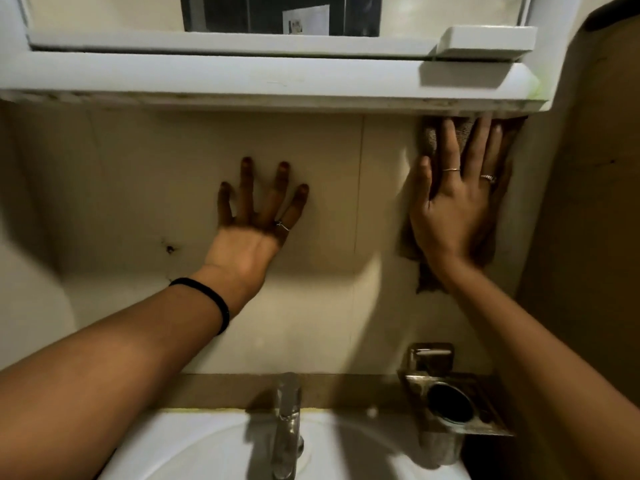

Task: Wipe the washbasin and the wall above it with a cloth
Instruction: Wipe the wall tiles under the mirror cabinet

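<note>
A white mirror cabinet (263, 76) is hanging across the top, its glass (280, 13) reflecting a dark patch and a pale sheet of paper. A small white ledge (485, 41) is sitting at its right end. The cabinet is casting a shadow over the beige tiles below, where thin grout lines are running downward. A brown band (214, 389) is running along the tiles' lower edge. A chrome tap (287, 420) is standing upright, and a metal holder (450, 403) is jutting out to its right.
</note>
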